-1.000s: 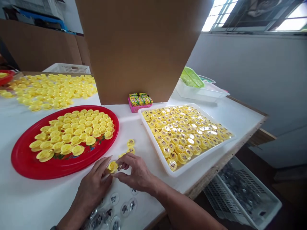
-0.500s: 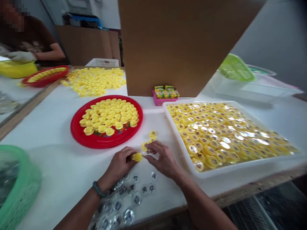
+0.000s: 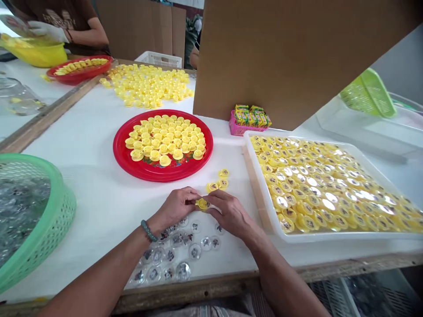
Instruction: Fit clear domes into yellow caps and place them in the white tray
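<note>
My left hand [image 3: 177, 204] and my right hand [image 3: 229, 214] meet at the table's front, with a small yellow plastic cap [image 3: 202, 204] pinched between their fingertips. A bead bracelet [image 3: 149, 230] circles my left wrist. Just below my hands lie several transparent discs with dark printed pictures [image 3: 176, 251]. Several loose yellow caps [image 3: 218, 183] sit just beyond my right fingers. To the left stands a red plate [image 3: 145, 172] piled with yellow caps, and to the right a white tray [image 3: 259, 185] packed with yellow caps holding shiny discs.
A green basket of transparent discs [image 3: 62, 207] stands at left. A cardboard panel [image 3: 291, 57] rises ahead, beside a pink basket of small boxes [image 3: 238, 127]. Beyond lies a heap of yellow caps [image 3: 148, 86]. A co-worker's gloved hand [image 3: 48, 30] works over a yellow basin [image 3: 36, 55].
The view has swung left, bringing the co-worker and green basket in. My hands have come closer together, and both now pinch the yellow cap that my left hand held half a second ago.
</note>
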`<state>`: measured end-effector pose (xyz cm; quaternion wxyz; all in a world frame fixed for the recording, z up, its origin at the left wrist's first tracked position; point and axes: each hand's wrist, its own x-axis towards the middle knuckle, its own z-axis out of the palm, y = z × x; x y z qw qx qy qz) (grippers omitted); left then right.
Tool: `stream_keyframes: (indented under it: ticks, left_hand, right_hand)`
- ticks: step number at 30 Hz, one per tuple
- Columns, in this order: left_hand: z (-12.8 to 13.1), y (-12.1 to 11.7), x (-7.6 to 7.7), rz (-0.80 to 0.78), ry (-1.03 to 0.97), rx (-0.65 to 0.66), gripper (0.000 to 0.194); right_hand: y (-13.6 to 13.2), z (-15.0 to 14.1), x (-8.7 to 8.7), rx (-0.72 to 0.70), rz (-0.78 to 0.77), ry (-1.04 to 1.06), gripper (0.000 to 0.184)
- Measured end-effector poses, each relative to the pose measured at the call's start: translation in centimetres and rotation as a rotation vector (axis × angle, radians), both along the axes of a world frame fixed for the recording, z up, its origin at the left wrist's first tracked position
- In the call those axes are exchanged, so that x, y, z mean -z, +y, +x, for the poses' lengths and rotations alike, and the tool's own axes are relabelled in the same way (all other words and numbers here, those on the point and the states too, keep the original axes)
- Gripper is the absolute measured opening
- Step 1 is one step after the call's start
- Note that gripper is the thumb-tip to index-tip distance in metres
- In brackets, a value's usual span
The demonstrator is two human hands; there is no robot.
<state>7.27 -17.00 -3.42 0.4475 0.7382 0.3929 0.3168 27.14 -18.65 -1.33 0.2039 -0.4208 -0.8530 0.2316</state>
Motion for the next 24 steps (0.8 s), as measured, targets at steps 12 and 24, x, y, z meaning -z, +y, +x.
stream_keyframes:
  ticks: [12, 24]
  left_hand:
    - [0.15, 0.18, 0.04, 0.071, 0.053, -0.006, 0.028]
    - [0.24, -0.09, 0.90, 0.120, 0.098, -0.006, 0.025]
  right_hand:
    - [0.22, -0.26, 0.69, 0.013, 0.048, -0.011, 0.024]
    - [0.66, 0.21, 0.50, 0.000, -0.014, 0.004, 0.010]
